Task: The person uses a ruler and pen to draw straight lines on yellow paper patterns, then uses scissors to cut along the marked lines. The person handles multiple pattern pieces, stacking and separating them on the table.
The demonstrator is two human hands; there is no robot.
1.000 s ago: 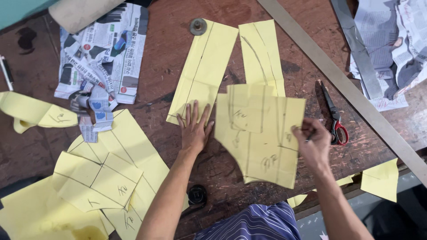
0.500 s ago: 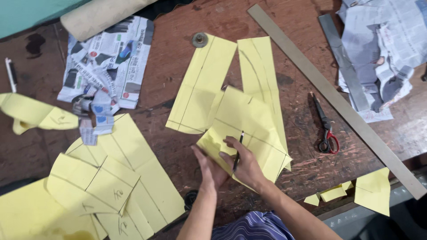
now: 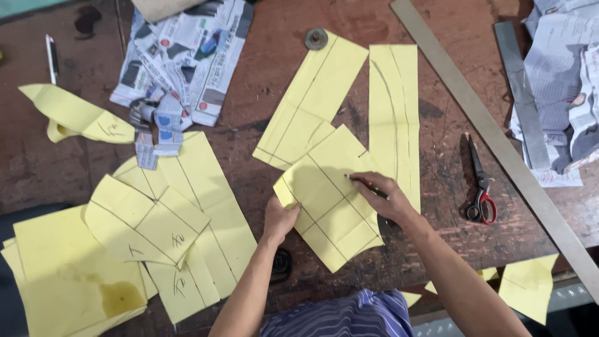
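A yellow paper pattern piece (image 3: 327, 200) with ruled pencil lines lies tilted on the brown wooden table (image 3: 262, 93). My left hand (image 3: 279, 219) grips its lower left edge. My right hand (image 3: 380, 196) rests on its right side and holds a pencil (image 3: 368, 187) with the tip on the paper. Under it lie a long yellow strip (image 3: 315, 93) and a second yellow piece with a curved line (image 3: 394, 106).
A pile of yellow pattern pieces (image 3: 143, 231) covers the left. Crumpled newspaper (image 3: 181, 56) lies at the top left, more newspaper (image 3: 558, 81) at the right. Red-handled scissors (image 3: 480, 187) and a long metal ruler (image 3: 499, 143) lie to the right. A round metal weight (image 3: 316, 39) sits at the top.
The stack of yellow pieces I held a second ago has come down to one tilted piece. My left hand went to its lower left edge, and my right hand now sets a pencil on it.
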